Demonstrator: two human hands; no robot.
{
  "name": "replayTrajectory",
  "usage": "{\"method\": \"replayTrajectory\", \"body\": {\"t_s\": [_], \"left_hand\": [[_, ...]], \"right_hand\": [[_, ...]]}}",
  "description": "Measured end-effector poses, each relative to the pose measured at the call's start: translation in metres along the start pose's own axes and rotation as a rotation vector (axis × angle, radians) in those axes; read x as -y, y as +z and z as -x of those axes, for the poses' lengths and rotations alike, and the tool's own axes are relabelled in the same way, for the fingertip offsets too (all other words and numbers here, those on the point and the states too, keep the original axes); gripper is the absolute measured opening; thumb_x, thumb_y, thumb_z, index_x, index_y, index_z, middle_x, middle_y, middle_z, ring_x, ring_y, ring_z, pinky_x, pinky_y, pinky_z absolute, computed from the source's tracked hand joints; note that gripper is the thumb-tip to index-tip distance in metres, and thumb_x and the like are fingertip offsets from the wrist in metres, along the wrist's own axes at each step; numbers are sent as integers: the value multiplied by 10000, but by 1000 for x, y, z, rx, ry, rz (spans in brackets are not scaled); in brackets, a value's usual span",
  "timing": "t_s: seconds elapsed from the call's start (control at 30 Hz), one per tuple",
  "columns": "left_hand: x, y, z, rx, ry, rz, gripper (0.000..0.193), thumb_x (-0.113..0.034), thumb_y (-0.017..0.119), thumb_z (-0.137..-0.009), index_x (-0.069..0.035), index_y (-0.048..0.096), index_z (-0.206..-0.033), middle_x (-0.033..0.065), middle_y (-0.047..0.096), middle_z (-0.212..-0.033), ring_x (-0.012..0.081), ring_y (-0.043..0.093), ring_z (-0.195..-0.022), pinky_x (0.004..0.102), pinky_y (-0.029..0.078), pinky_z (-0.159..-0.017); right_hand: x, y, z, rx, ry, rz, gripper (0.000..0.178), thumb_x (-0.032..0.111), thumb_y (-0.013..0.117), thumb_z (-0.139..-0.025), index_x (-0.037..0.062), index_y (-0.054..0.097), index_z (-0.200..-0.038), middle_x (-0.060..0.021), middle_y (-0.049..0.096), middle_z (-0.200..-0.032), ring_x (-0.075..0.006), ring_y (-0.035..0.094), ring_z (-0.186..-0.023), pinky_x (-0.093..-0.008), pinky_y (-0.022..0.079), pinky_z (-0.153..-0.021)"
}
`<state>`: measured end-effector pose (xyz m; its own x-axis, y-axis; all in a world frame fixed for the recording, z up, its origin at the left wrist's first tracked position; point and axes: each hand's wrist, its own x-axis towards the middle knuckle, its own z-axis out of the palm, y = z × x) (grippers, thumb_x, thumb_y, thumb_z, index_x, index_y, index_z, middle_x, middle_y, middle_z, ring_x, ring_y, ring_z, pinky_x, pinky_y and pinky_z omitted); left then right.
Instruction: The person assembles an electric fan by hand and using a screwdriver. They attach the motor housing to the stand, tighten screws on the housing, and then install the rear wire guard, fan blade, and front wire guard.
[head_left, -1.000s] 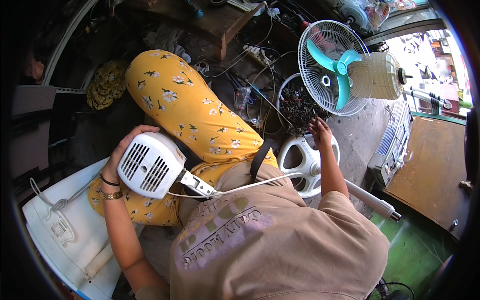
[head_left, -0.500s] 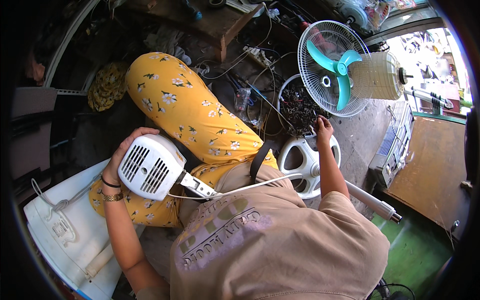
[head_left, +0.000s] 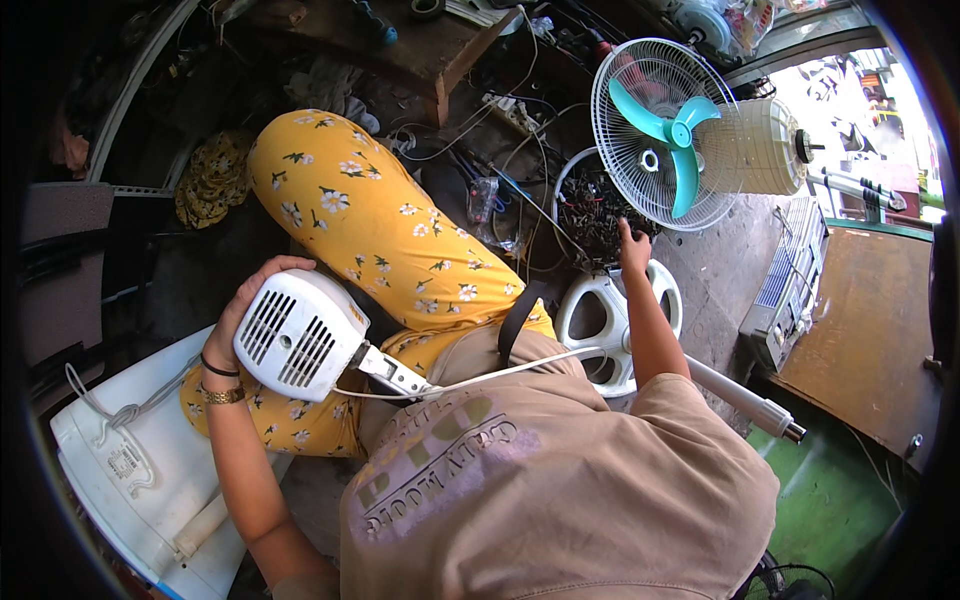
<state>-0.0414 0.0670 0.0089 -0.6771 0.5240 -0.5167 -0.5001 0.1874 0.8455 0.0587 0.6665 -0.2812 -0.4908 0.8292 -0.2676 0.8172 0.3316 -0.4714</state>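
A white fan motor housing [head_left: 292, 335] with slotted vents rests on my lap, its metal neck bracket [head_left: 392, 370] pointing right. My left hand [head_left: 245, 305] is wrapped round the housing's left side and top. A white cord [head_left: 500, 376] runs from it across my shirt. My right hand [head_left: 634, 248] reaches down at the edge of a round tub [head_left: 557, 188] heaped with small dark parts, which look like screws. Its thumb shows, but the other fingers are mostly hidden, so any held piece cannot be made out. Under my right forearm lies a white fan base [head_left: 580, 300] with a pole.
A caged fan [head_left: 668, 135] with turquoise blades stands beyond the tub. At right are a grey slatted appliance [head_left: 782, 285] and a wooden panel [head_left: 860, 330]. A white plastic panel [head_left: 100, 430] lies at left. Cables and a power strip [head_left: 515, 115] clutter the floor ahead.
My right hand has moved slightly forward and left, deeper over the tub of small parts. My left hand stays on the motor housing.
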Motion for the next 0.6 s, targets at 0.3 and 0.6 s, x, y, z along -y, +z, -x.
{"method": "replayTrajectory", "body": {"t_s": [0.3,0.6], "left_hand": [[-4,5,1,-21,-16,16,929,-778,406,-795,21,462,-1266,85,542,-1159,122,548,-1033,253,456,-901],[1,3,0,3,7,44,846,-711,377,-847,15,460,-1273,86,548,-1156,130,549,-1037,253,446,-911]], "right_hand": [[31,15,27,-57,112,-14,836,416,771,-685,49,400,-1338,-264,460,-1300,-406,477,-1203,-444,396,-1000],[21,7,42,-115,-280,-129,561,209,737,-688,59,473,-1160,-208,607,-1040,-378,596,-992,-420,444,-892]]}}
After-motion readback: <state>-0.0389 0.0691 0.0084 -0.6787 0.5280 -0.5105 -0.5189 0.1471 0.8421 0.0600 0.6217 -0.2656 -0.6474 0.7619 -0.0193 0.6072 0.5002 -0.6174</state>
